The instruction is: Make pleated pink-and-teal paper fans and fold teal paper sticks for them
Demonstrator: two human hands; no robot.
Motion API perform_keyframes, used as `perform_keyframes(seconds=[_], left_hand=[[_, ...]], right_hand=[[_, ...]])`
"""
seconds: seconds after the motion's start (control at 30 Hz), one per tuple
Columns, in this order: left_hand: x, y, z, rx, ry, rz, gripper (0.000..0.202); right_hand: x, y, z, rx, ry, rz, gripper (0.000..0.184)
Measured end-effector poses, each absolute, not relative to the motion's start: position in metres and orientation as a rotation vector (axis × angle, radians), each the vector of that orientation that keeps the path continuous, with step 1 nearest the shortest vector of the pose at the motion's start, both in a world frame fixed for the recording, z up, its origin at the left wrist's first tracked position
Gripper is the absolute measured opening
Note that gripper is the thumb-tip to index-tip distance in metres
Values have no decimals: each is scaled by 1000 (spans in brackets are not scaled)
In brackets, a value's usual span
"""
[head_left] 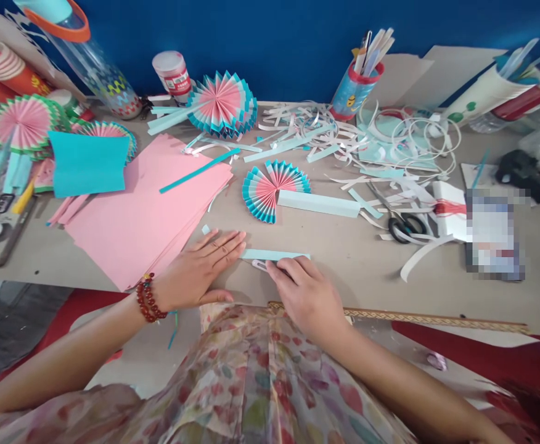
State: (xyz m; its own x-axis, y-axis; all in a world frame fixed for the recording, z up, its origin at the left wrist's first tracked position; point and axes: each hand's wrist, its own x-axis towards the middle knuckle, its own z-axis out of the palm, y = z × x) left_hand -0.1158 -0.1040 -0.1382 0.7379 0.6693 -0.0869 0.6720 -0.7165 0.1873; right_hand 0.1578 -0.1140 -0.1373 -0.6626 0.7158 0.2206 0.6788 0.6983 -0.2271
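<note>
A folded light blue paper strip lies on the table in front of me. My left hand rests flat at its left end, fingers together and stretched out, thumb apart. Closed around a small pale tool with a rounded, slotted end, my right hand is at the strip's lower edge; its grip hides most of the tool, so I cannot tell its exact kind. Just beyond lies a pleated pink and blue paper fan, partly spread, with a longer light blue strip touching its lower right.
Pink paper sheets lie on the left, a narrow teal strip across them. Scissors, a phone and paper scraps are on the right. A pen cup and a finished-looking rosette stand behind.
</note>
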Motion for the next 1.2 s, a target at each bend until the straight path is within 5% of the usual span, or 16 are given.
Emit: perform_keyframes(seconds=[1.2], left_hand=[[-139,-112,-133,2425,909,252,74]], right_hand=[[146,-108,-139,-1046,-2593,160,27]])
